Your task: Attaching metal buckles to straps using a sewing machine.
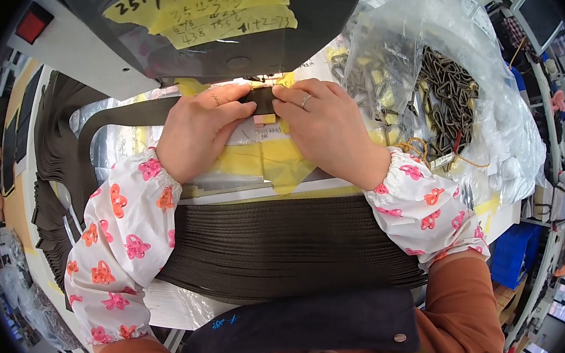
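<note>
Dark olive woven webbing strap (167,114) runs flat across the far part of the bench (78,58), its end under the machine head, where both hands meet. Left hand (199,129) presses it down, fingers (232,98) together and bent onto the strap end. Right hand (321,123), a ring on one finger, pinches the same end from the other side, fingertips touching the left ones. Just beneath lie yellow tape patches (264,158). A thick stack of dark cut straps (290,244) sits at the near edge between the flowered sleeves. A clear plastic bag of dark metal buckles (447,97) stands toward the right edge.
</note>
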Motion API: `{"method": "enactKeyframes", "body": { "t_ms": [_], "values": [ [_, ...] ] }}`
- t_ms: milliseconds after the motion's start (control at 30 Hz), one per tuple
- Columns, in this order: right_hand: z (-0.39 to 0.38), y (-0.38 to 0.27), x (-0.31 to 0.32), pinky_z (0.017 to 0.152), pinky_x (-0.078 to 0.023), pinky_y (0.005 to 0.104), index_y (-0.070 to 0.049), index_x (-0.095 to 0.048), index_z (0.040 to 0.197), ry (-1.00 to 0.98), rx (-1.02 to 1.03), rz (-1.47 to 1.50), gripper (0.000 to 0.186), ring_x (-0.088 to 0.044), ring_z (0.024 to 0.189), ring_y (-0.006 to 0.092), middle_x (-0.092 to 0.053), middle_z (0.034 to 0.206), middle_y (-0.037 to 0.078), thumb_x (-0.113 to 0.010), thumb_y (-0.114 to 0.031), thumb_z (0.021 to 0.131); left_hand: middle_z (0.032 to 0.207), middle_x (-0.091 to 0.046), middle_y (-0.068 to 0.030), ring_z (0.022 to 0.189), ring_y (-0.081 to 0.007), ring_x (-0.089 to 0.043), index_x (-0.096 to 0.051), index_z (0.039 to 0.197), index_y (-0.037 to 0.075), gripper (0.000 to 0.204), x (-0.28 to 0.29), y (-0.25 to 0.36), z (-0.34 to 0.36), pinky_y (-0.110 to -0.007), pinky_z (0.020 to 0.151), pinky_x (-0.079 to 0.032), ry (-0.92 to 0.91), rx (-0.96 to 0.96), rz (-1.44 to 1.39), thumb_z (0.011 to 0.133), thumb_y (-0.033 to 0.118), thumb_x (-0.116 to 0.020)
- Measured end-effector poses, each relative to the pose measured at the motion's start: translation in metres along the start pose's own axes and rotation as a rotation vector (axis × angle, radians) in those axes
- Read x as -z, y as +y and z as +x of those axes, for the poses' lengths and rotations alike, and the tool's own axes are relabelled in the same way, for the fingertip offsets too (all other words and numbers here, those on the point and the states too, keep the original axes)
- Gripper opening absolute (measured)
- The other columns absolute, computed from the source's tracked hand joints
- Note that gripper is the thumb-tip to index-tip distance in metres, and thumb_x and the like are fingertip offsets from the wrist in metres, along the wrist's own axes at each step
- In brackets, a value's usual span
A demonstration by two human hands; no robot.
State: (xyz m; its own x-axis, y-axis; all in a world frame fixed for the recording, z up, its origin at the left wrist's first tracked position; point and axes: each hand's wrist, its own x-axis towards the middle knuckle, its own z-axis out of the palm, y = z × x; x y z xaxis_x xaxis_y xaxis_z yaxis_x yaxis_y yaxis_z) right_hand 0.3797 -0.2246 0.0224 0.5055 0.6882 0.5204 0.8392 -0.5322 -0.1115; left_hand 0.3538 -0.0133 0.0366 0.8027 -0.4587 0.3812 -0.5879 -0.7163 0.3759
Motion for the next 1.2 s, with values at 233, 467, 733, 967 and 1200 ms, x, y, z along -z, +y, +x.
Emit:
{"method": "enactKeyframes", "body": {
  "t_ms": [233,467,733,967,1200],
  "values": [
    [0.002,0.001,0.003,0.081,-0.044,0.0342,-0.006,-0.061,0.091,-0.065,0.010,-0.028,0.026,-0.055,0.097,0.0210,-0.061,0.105,0.002,-0.059,-0.004,0.065,0.106,-0.062,-0.0125,0.097,-0.0307,-0.059,-0.066,0.094,0.005,0.020,0.000,-0.004,0.001,-0.036,0.080,-0.049,-0.011,-0.052,0.058,0.076,0.004,-0.060],
    [0.004,0.002,0.004,0.082,-0.044,0.0344,-0.006,-0.061,0.092,-0.060,0.003,-0.035,0.026,-0.055,0.098,0.0215,-0.061,0.106,0.003,-0.059,-0.004,0.066,0.108,-0.061,-0.0114,0.100,-0.0285,-0.059,-0.065,0.097,0.006,0.022,-0.001,-0.005,0.000,-0.035,0.079,-0.049,-0.015,-0.014,0.066,0.076,0.003,-0.058],
    [0.004,0.002,0.002,0.082,-0.043,0.0346,-0.005,-0.061,0.091,-0.065,0.025,-0.024,0.026,-0.055,0.097,0.0219,-0.061,0.107,0.004,-0.059,-0.004,0.065,0.110,-0.060,-0.0106,0.101,-0.0286,-0.058,-0.064,0.098,0.006,0.022,0.000,-0.006,-0.002,-0.035,0.079,-0.049,-0.043,-0.028,0.068,0.078,0.003,-0.057],
    [0.007,0.003,0.009,0.084,-0.042,0.0345,-0.005,-0.061,0.092,-0.147,0.024,-0.068,0.027,-0.055,0.096,0.0215,-0.062,0.106,0.004,-0.059,-0.004,0.066,0.110,-0.060,-0.0099,0.099,-0.0292,-0.058,-0.063,0.100,0.005,0.026,0.002,-0.005,0.002,-0.035,0.079,-0.049,-0.061,-0.063,0.089,0.076,-0.001,-0.055],
    [0.005,0.009,0.003,0.090,-0.039,0.0391,-0.006,-0.062,0.095,-0.156,0.043,-0.124,0.029,-0.054,0.098,0.0178,-0.062,0.105,0.003,-0.059,-0.005,0.066,0.113,-0.059,-0.0084,0.094,-0.0284,-0.060,-0.062,0.104,0.009,0.030,0.000,-0.014,-0.001,-0.034,0.073,-0.051,-0.076,-0.076,0.093,0.077,0.001,-0.053]
  ]
}}
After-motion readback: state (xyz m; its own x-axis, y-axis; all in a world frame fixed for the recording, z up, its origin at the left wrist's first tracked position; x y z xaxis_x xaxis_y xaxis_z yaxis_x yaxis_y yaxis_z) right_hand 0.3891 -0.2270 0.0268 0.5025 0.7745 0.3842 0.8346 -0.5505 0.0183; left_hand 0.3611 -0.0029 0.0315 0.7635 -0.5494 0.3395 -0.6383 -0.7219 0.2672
